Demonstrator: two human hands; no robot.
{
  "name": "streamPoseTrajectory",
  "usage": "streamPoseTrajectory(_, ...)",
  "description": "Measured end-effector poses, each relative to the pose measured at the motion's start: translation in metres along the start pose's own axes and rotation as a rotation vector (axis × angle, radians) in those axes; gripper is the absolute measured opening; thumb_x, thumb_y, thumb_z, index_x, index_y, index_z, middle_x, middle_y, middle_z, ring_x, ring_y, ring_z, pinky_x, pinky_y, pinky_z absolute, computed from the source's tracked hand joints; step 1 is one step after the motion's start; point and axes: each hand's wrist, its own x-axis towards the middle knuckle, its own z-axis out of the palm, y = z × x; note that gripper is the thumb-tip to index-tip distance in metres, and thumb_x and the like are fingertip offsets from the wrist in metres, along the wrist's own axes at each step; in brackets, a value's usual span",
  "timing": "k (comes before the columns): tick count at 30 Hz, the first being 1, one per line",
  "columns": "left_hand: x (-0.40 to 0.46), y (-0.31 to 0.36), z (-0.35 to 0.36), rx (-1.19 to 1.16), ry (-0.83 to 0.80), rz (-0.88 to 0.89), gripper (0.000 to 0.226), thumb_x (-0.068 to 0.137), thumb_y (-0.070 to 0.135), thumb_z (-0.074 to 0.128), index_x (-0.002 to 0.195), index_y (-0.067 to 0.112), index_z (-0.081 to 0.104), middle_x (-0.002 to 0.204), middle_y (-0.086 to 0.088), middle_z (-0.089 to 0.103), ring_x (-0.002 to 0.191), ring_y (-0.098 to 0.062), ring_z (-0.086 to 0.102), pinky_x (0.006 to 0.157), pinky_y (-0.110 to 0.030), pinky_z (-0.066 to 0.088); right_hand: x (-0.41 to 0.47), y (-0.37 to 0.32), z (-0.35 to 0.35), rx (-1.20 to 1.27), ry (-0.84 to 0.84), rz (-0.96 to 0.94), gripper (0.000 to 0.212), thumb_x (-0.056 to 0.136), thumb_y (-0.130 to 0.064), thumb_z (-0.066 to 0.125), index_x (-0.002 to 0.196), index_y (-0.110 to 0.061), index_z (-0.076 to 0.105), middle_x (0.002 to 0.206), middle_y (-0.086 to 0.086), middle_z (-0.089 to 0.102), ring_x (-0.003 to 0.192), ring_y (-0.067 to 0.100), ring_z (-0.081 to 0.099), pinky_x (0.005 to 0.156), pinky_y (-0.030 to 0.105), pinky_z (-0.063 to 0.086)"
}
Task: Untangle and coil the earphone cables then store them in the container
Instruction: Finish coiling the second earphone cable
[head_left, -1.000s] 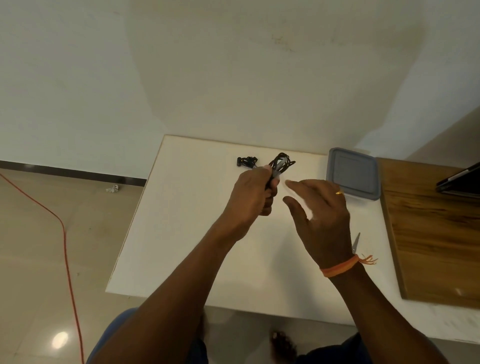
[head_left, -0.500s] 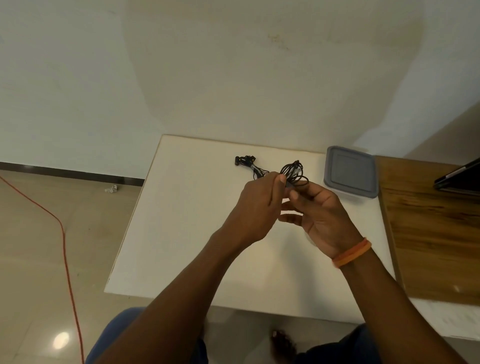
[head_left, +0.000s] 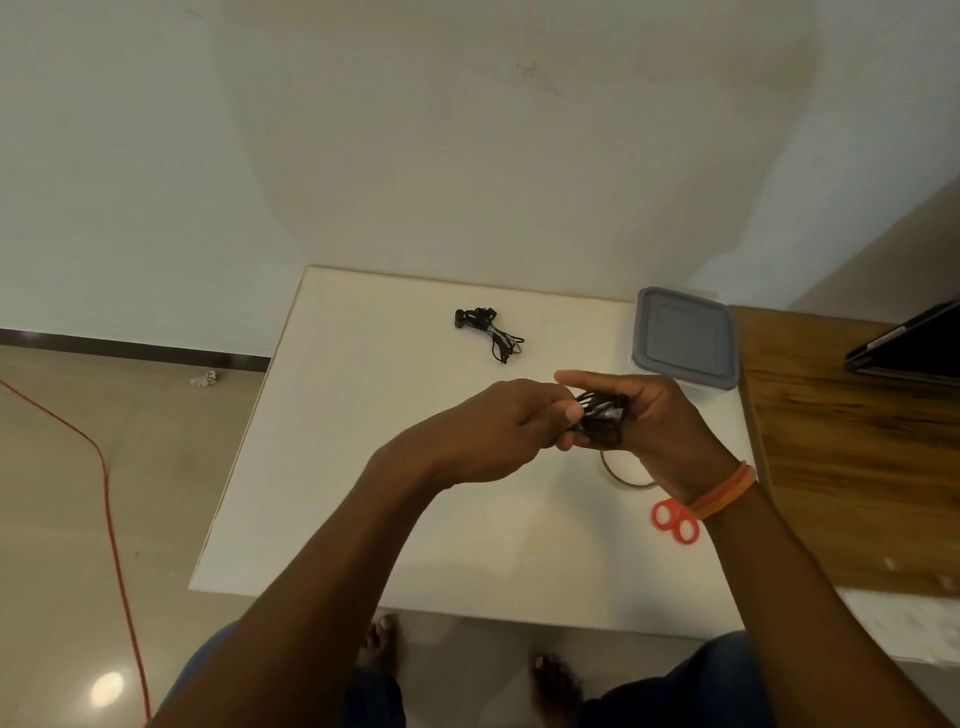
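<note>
Hands have come together over the middle of the white table (head_left: 322, 467) since a second ago. Back then only the left hand (head_left: 498, 431) had the black earphone cable (head_left: 602, 415) and the right hand (head_left: 654, 421) was hovering spread beside it. Now we've got the bundle sitting in the right palm with those fingers curled round it, and the left fingertips pinching it from the other side. The loops look a lot tighter than they did half a second ago, so we'd guess this coil is nearly finished and just needs securing or putting away.

A second earphone bundle (head_left: 488, 332) lies further back on the table, well apart from the hands, looking already bunched up.

Container-wise: the grey-lidded container (head_left: 685, 338) sits at the far right edge of the table, right beside the wooden surface (head_left: 841, 467). Its lid is on, so we can't tell what's inside, and it'll need opening before anything goes in.

Also in view now: red scissors (head_left: 675, 522) and a tape roll (head_left: 623, 475) near the right wrist.
</note>
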Motion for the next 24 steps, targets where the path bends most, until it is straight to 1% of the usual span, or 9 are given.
streamPoseTrajectory(1,0.000,0.000,-0.001,0.011,-0.023,-0.016,0.035,0.105,0.031,0.037,0.079,0.021,0.059,0.073,0.010,0.054,0.057,0.003,0.046,0.056,-0.011,0.034,0.000,-0.003,0.001,-0.013,-0.035,-0.030,0.042,0.069,-0.018,0.074,0.103,-0.042,0.073,0.096,-0.014,0.075,0.092,0.009,0.071,0.075,0.018,0.056)
streamPoseTrajectory(4,0.000,0.003,-0.007,0.005,-0.074,-0.066,0.036,0.106,0.031,0.036,0.092,0.013,0.063,0.080,0.007,0.058,0.057,0.006,0.047,0.052,-0.007,0.035,-0.002,-0.008,0.004,-0.064,-0.042,-0.087,0.052,0.073,-0.010,0.071,0.098,-0.056,0.069,0.094,-0.028,0.071,0.092,-0.002,0.069,0.077,0.011,0.052)
streamPoseTrajectory(7,-0.002,0.005,-0.011,0.071,-0.097,-0.121,0.038,0.106,0.033,0.035,0.083,0.020,0.062,0.075,0.010,0.053,0.061,0.002,0.049,0.058,-0.010,0.036,-0.002,-0.007,0.005,-0.150,-0.059,-0.141,0.040,0.075,-0.032,0.073,0.102,-0.060,0.065,0.092,-0.030,0.070,0.090,-0.003,0.068,0.078,0.010,0.051)
streamPoseTrajectory(9,-0.001,0.006,-0.009,0.135,-0.119,-0.158,0.040,0.105,0.035,0.034,0.086,0.019,0.064,0.076,0.007,0.052,0.069,-0.005,0.050,0.066,-0.020,0.039,0.000,-0.004,0.003,-0.226,-0.036,-0.159,0.029,0.078,-0.048,0.071,0.102,-0.062,0.064,0.089,-0.027,0.069,0.085,0.000,0.067,0.077,0.012,0.052)
streamPoseTrajectory(10,-0.001,0.006,-0.008,0.124,-0.125,-0.180,0.041,0.105,0.036,0.034,0.090,0.016,0.066,0.075,0.006,0.051,0.067,-0.005,0.050,0.064,-0.020,0.038,0.002,-0.003,0.002,-0.247,-0.021,-0.172,0.023,0.079,-0.056,0.066,0.101,-0.063,0.064,0.088,-0.028,0.068,0.084,0.000,0.066,0.076,0.013,0.052)
streamPoseTrajectory(12,0.000,0.008,-0.007,-0.006,-0.118,-0.214,0.040,0.104,0.038,0.036,0.096,0.011,0.065,0.070,0.006,0.047,0.056,-0.004,0.044,0.054,-0.015,0.035,0.003,-0.004,0.000,-0.263,0.007,-0.218,0.021,0.081,-0.064,0.059,0.100,-0.062,0.064,0.088,-0.028,0.067,0.083,0.001,0.066,0.074,0.014,0.053)
streamPoseTrajectory(16,0.004,0.006,-0.007,-0.374,-0.044,-0.188,0.033,0.100,0.036,0.050,0.080,0.010,0.045,0.065,-0.001,0.043,0.054,-0.012,0.029,0.050,-0.022,0.029,0.004,-0.008,-0.003,-0.212,0.075,-0.264,0.016,0.083,-0.052,0.064,0.097,-0.051,0.070,0.086,-0.025,0.068,0.082,0.005,0.066,0.072,0.013,0.053)
streamPoseTrajectory(21,0.006,-0.001,-0.006,-0.657,0.007,-0.220,0.025,0.095,0.027,0.062,0.078,0.013,0.051,0.063,-0.001,0.048,0.053,-0.011,0.032,0.050,-0.022,0.033,0.002,-0.011,-0.002,-0.123,0.105,-0.282,0.017,0.080,-0.042,0.070,0.097,-0.044,0.073,0.086,-0.018,0.070,0.083,0.011,0.068,0.074,0.018,0.055)
streamPoseTrajectory(24,0.007,0.001,-0.004,-0.782,-0.018,-0.214,0.023,0.097,0.022,0.058,0.078,0.012,0.052,0.063,-0.003,0.045,0.053,-0.011,0.030,0.048,-0.020,0.032,0.003,-0.013,0.000,-0.075,0.096,-0.230,0.020,0.076,-0.062,0.068,0.091,-0.049,0.073,0.083,-0.021,0.071,0.081,0.006,0.069,0.074,0.017,0.055)
